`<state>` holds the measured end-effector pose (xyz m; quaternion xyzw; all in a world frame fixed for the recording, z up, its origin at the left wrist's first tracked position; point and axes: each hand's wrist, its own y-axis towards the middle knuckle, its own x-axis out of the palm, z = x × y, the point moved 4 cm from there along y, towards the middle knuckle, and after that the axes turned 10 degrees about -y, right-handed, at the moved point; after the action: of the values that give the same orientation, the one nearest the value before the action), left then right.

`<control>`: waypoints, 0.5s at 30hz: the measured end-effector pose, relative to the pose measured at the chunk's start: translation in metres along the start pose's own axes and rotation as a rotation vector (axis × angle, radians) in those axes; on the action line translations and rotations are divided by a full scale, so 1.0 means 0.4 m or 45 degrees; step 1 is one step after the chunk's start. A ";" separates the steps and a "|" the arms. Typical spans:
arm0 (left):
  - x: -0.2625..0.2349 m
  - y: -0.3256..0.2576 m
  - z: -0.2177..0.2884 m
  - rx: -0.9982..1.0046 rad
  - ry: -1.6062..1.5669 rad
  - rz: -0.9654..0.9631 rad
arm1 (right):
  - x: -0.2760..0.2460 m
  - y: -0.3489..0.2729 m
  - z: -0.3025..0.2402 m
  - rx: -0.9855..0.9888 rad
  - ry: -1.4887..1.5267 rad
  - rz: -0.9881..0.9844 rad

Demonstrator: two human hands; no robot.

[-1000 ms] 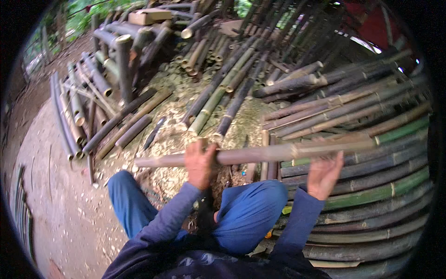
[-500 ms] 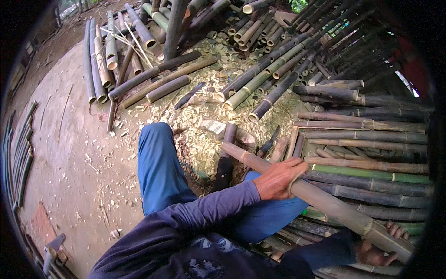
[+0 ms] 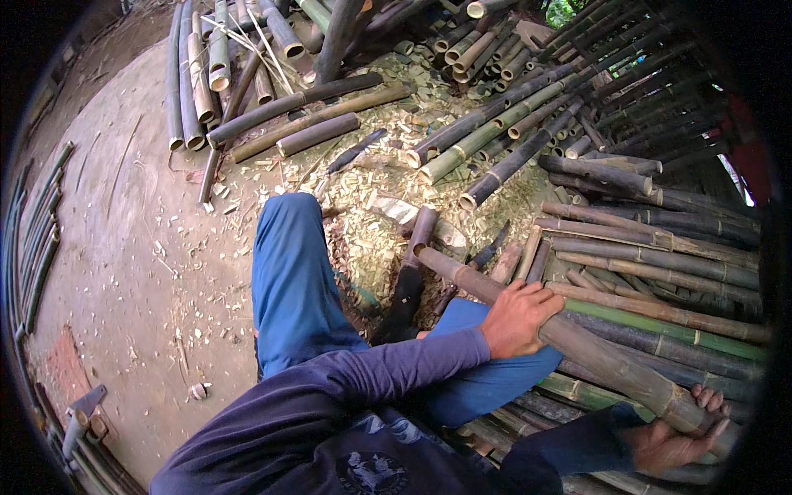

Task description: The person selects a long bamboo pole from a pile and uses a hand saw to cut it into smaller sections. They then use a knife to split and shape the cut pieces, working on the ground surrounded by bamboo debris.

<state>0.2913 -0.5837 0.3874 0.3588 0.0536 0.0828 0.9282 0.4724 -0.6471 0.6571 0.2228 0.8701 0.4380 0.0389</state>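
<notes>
A thick brown bamboo pole slants across my right thigh, from the middle of the view down to the lower right. My left hand is wrapped over the pole near its middle, knuckles upward. Further down, just past a node, my right hand grips the same pole, with fingers on its far side and the thumb along its near side. The pole's upper end lies close to a short dark upright bamboo piece beside my knee. The undersides of both hands are hidden.
Cut bamboo poles lie in rows on the right, and more are piled at the back. A dark blade-like tool lies among pale wood chips ahead. A saw and thin poles lie at the left.
The whole view has shifted slightly, so most things appear further right. Both hands keep hold of the bamboo pole; my right thumb now lies higher along it.
</notes>
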 end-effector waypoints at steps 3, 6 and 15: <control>-0.005 -0.007 -0.052 -0.046 -0.042 -0.034 | -0.036 0.017 0.049 0.079 0.270 -0.424; -0.007 -0.011 -0.081 -0.030 -0.096 0.011 | 0.010 -0.010 0.062 0.112 0.304 -0.458; -0.051 -0.009 -0.143 -0.094 -0.062 0.084 | 0.109 -0.014 0.125 0.114 0.239 -0.451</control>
<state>0.2627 -0.5527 0.3434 0.3277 0.0161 0.1065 0.9386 0.4443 -0.5943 0.6278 0.0262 0.9141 0.4039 0.0241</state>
